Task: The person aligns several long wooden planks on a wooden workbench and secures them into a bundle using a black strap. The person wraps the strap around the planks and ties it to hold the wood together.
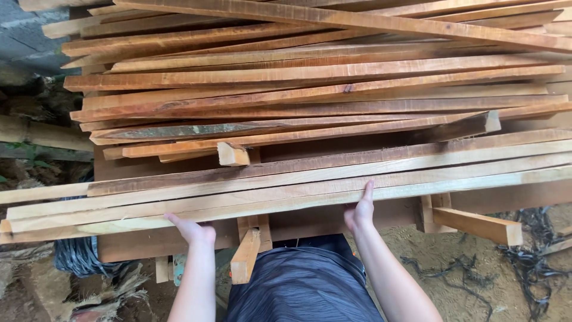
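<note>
Wooden slats (286, 200) gripped underneath by left hand (193, 229), right hand (359, 213).

Soft daylight falls over an outdoor work yard. The ground (476, 280) is sandy earth strewn with sawdust, and dark tangled strips (530, 262) lie scattered across it off to one side. On the other side a rough grey block wall (24, 36) stands behind mossy old logs (42, 134). Lower down sits a bundle of black sheeting (74, 256) beside dry fibrous scraps (113, 292).
</note>
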